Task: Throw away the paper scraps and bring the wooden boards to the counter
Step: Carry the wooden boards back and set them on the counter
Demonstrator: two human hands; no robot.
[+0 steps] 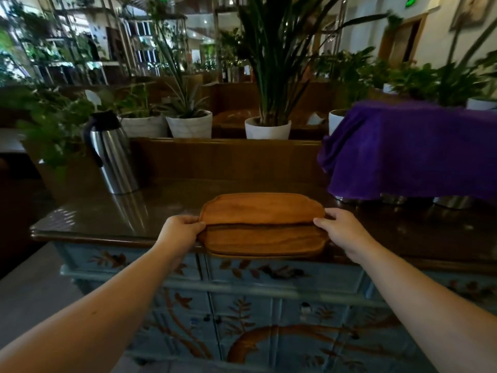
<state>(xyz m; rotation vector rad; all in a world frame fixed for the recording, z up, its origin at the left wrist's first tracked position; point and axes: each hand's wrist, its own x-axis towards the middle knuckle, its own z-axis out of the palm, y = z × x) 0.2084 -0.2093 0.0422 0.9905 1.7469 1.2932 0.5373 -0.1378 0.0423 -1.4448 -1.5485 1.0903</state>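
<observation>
From left: steel flask (111, 154) standing on the counter (88, 216); left hand (180, 231) and right hand (341, 230) closed on opposite ends of the stacked wooden boards (262, 227), which overhang the counter's near edge. Purple cloth (411, 149) at right. No paper scraps visible; delivery apparently almost finished, release remaining.

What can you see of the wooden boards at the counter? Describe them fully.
The wooden boards are two oblong, round-cornered trays of orange-brown grained wood with raised rims. They lie stacked flat, the upper one shifted back, at the front edge of the glossy dark counter, slightly overhanging it. The left hand and right hand grip the two short ends.
</observation>
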